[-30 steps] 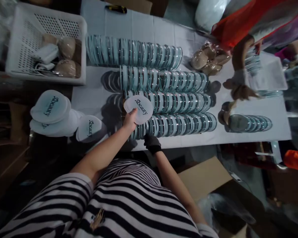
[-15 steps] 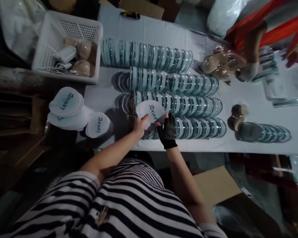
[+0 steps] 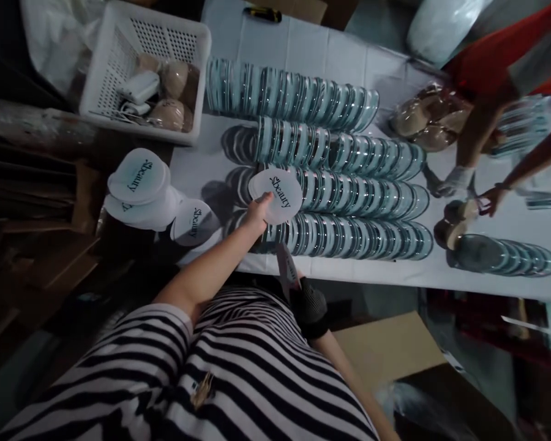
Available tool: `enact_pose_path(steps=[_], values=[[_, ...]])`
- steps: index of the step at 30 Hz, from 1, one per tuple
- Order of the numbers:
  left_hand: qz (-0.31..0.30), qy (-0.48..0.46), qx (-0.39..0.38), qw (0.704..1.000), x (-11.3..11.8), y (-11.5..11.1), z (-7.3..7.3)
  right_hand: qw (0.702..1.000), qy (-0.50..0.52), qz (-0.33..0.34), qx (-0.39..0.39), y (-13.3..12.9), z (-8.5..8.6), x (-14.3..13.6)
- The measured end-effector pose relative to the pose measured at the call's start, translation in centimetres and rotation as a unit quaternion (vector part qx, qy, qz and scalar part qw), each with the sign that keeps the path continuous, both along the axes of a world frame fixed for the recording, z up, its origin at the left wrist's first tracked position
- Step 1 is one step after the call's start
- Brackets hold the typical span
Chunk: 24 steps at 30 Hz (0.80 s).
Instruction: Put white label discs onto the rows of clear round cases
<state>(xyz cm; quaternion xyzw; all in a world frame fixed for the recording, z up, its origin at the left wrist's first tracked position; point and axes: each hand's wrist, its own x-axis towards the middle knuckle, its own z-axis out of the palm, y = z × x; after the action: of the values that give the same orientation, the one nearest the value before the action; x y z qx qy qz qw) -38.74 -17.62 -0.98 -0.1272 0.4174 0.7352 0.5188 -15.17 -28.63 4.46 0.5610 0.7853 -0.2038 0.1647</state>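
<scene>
Left hand (image 3: 258, 214) of mine is pinching a white oval card printed "Sbeauty" in black script (image 3: 276, 195) by its near edge, holding it up over the left end of the rows of clear round plastic cases with teal rims (image 3: 344, 202). Those cases lie overlapped in four long rows on the pale cloth-covered surface (image 3: 303, 52), and the card hovers over the third row, near its left end.

Right hand (image 3: 308, 301), in a black mesh fingerless glove, sits low by my striped shirt, below the surface's near edge, gripping a thin flat pale piece (image 3: 285, 266) that sticks up toward the front row. Can't tell what that piece is, it's blurry.

Off to the left, more white "Sbeauty" cards (image 3: 140, 177) sit in a loose heap beside the surface. Further back on the left is a white perforated plastic basket (image 3: 114, 64) with beige rounded pads inside. Over on the right there's a short extra row of cases (image 3: 509, 257), a pile of beige pads in clear wrap (image 3: 422, 119), and another person's hands (image 3: 459, 180) close to it.
</scene>
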Motion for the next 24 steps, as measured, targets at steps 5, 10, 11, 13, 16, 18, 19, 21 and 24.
enact_pose_path(steps=[5,10,11,13,16,18,19,21,24], values=[[-0.001,-0.017,0.013,1.000,0.2,-0.1,0.3,0.999,-0.025,-0.020,-0.037,2.2,-2.3,-6.3],[-0.009,-0.022,0.008,1.000,0.2,-0.1,0.6,0.998,-0.019,-0.030,-0.061,4.5,-2.3,-9.9],[-0.008,-0.027,0.008,1.000,0.0,-0.1,0.6,0.998,-0.013,-0.035,-0.057,4.4,-2.2,-9.8],[-0.003,-0.043,0.002,0.999,-0.3,-0.1,0.4,0.997,-0.002,-0.053,-0.050,4.1,-2.2,-9.4],[-0.001,-0.079,-0.015,0.997,-1.0,-0.1,0.0,0.996,0.021,-0.081,-0.037,4.4,-2.7,-9.4],[-0.002,-0.099,-0.021,0.995,-1.3,-0.1,-0.1,0.997,0.027,-0.072,-0.028,5.2,-3.0,-10.0],[-0.002,-0.106,-0.024,0.994,-1.5,-0.1,-0.1,0.998,0.021,-0.059,-0.026,5.7,-3.2,-10.3],[-0.004,-0.121,-0.033,0.992,-1.6,0.0,0.1,0.999,0.002,-0.021,-0.027,6.5,-3.4,-10.8],[0.000,-0.133,-0.036,0.990,-1.4,0.0,0.3,0.999,0.011,0.023,-0.046,6.8,-3.9,-11.1]])
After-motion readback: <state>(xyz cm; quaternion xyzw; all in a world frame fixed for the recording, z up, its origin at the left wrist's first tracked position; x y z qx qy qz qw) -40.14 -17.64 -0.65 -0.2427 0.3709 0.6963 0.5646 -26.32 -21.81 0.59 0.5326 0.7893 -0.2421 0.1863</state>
